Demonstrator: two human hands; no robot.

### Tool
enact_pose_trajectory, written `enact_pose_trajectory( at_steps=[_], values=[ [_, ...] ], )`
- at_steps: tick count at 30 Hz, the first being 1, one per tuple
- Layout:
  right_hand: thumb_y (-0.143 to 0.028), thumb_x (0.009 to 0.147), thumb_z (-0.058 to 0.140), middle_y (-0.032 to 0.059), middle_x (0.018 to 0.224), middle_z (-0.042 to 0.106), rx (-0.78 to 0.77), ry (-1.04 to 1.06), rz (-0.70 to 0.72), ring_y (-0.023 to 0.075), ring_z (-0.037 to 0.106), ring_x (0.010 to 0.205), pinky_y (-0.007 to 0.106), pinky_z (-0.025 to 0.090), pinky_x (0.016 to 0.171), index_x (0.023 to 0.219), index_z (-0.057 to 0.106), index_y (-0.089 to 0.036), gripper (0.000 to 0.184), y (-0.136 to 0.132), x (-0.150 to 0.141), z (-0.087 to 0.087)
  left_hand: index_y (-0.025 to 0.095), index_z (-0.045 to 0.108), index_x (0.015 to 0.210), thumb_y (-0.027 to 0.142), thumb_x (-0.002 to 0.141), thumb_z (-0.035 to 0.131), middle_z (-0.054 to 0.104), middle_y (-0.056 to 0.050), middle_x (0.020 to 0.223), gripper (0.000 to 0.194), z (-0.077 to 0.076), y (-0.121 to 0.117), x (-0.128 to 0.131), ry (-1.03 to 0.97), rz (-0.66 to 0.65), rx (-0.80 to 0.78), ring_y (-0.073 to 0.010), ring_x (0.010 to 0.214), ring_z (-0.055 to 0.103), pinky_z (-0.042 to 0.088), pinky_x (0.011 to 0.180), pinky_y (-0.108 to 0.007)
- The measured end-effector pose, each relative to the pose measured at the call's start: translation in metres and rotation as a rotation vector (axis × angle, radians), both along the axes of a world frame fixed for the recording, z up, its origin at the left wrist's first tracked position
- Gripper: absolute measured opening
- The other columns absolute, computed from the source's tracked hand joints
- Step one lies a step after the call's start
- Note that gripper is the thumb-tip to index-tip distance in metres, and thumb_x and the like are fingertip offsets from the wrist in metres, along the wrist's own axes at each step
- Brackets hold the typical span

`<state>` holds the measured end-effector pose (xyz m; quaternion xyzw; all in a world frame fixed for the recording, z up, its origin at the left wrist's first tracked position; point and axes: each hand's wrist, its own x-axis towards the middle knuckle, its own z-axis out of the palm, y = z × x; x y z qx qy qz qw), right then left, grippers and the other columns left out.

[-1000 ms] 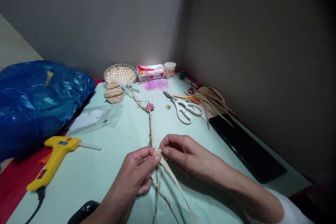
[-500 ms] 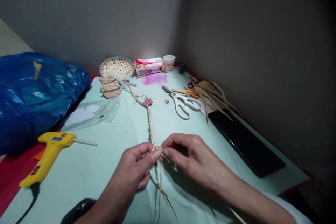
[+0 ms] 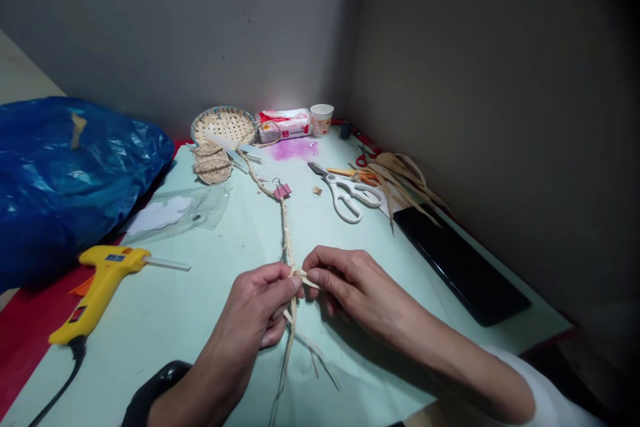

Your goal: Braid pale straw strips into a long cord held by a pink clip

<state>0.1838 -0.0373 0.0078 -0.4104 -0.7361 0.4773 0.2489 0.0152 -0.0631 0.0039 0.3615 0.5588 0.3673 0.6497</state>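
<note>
A thin braided straw cord (image 3: 286, 230) runs down the middle of the pale green table from a pink binder clip (image 3: 282, 190). My left hand (image 3: 260, 307) and my right hand (image 3: 345, 280) meet at the cord's near end, both pinching it with thumb and fingers. Loose flat straw strips (image 3: 290, 340) hang from the pinch point toward me, partly under my left hand. A black band sits on my left wrist.
A yellow glue gun (image 3: 100, 280) lies at the left, by a blue plastic bag (image 3: 65, 173). White scissors (image 3: 350, 197), straw strips (image 3: 405, 183) and a black slab (image 3: 460, 267) are at the right. A woven dish (image 3: 224, 125), coiled straw, tissue pack and cup stand at the back.
Both hands have stayed pinched on the cord's end and shifted slightly away from me. The loose strips below have swung left and gathered under my left hand. The view has shifted a little.
</note>
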Motion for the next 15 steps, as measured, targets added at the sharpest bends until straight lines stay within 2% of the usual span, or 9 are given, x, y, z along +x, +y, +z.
enact_pose_trajectory(
  at_steps=[4,11,15],
  values=[
    [-0.022,0.097,0.038,-0.0006,0.077,0.058,0.118,-0.109,-0.056,0.0129,0.052,0.071,0.025,0.038,0.067,0.096,0.053,-0.021,0.016,-0.0062,-0.0028,-0.0014,0.015,0.058,0.064,0.034,0.077,0.066,0.022,0.011,0.044,0.024,-0.0015,-0.0002,-0.0009,-0.019,0.0,0.007,-0.0024,0.039,0.014,0.013,0.036,-0.017],
    [-0.017,0.093,0.039,0.0029,0.081,0.046,0.342,-0.355,0.044,0.0118,0.044,0.062,0.025,0.035,0.058,0.084,0.053,-0.018,0.017,-0.0108,-0.007,-0.0019,0.016,0.056,0.063,0.035,0.078,0.064,0.021,0.012,0.045,0.025,-0.0029,-0.0001,-0.0018,0.009,-0.009,-0.004,-0.0024,0.038,0.015,0.011,0.037,-0.018],
    [-0.016,0.092,0.038,0.0032,0.077,0.046,0.442,-0.397,0.028,0.0104,0.039,0.055,0.025,0.031,0.052,0.079,0.055,-0.016,0.021,-0.0103,-0.0064,-0.0073,0.018,0.053,0.065,0.042,0.078,0.064,0.025,0.011,0.044,0.03,-0.0039,-0.0016,-0.0001,0.048,-0.049,-0.01,-0.0019,0.036,0.019,0.011,0.036,-0.017]
  ],
)
